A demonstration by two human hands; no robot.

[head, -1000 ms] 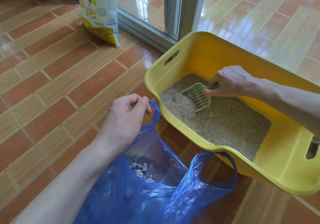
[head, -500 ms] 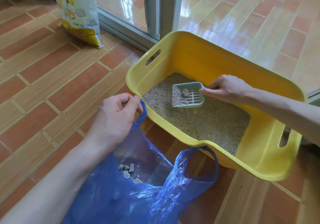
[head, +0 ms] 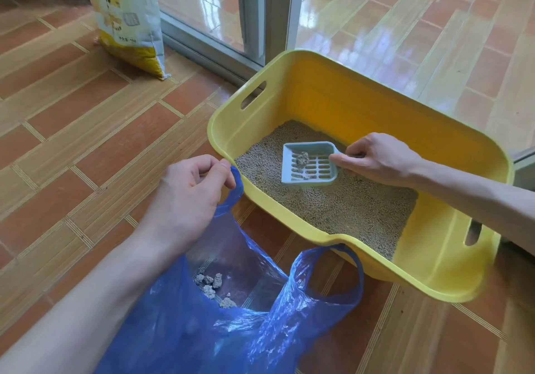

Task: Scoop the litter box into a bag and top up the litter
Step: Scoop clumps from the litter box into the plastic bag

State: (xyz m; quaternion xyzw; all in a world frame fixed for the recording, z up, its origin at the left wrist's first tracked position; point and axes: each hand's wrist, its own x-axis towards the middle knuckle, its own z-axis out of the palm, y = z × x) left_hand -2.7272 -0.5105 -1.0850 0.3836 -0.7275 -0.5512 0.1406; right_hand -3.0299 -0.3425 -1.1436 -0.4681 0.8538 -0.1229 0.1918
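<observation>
A yellow litter box [head: 327, 92] sits on the tiled floor, its bottom covered with beige litter [head: 347, 208]. My right hand [head: 376, 158] grips the handle of a pale green slotted scoop [head: 308, 165], held level just above the litter with a grey clump [head: 302, 159] in it. In front of the box lies a blue plastic bag [head: 231, 324]; my left hand [head: 188, 197] pinches one of its handles and holds it open. Several grey clumps [head: 210, 282] lie inside the bag.
A white and yellow litter sack [head: 127, 17] stands at the back left beside a sliding glass door frame [head: 269, 11]. Shiny tiles continue beyond the door. Bare tiled floor spreads out to the left of the bag.
The scoop rose out of the litter and turned level with a clump in it, most loose grains sifted out. My left hand kept the bag handle. The view shifted.
</observation>
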